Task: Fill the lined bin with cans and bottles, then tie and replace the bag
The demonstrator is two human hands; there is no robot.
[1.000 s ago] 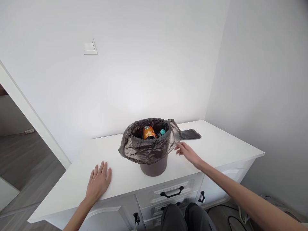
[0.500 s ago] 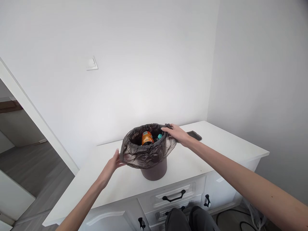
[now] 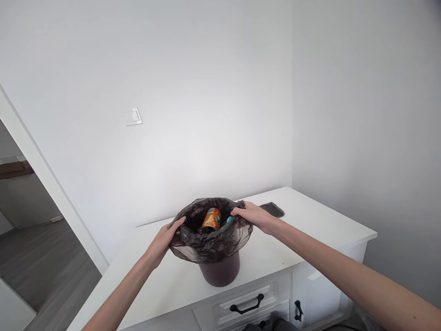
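A dark brown trash bin (image 3: 220, 272) stands upright on the white cabinet top, lined with a thin black trash bag (image 3: 213, 248) folded out over its rim. My left hand (image 3: 164, 239) grips the bag at the left side of the rim, thumb over the edge and fingers hidden beneath. On the opposite side my right hand (image 3: 255, 215) pinches the bag between thumb and fingers. Inside lies an orange can (image 3: 211, 219), tilted, with a teal object (image 3: 229, 219) beside it. The rest of the bin's contents is hidden in shadow.
A flat dark piece of plastic (image 3: 273, 209) lies on the white cabinet top (image 3: 317, 230) behind my right hand. Drawers with black handles (image 3: 247, 304) are below. White walls rise behind and to the right, with a light switch (image 3: 133, 116). A doorway is at left.
My left hand has moved from the bag's outer left side up onto the rim and closed on it. My right hand keeps its hold. The view has tilted upward slightly.
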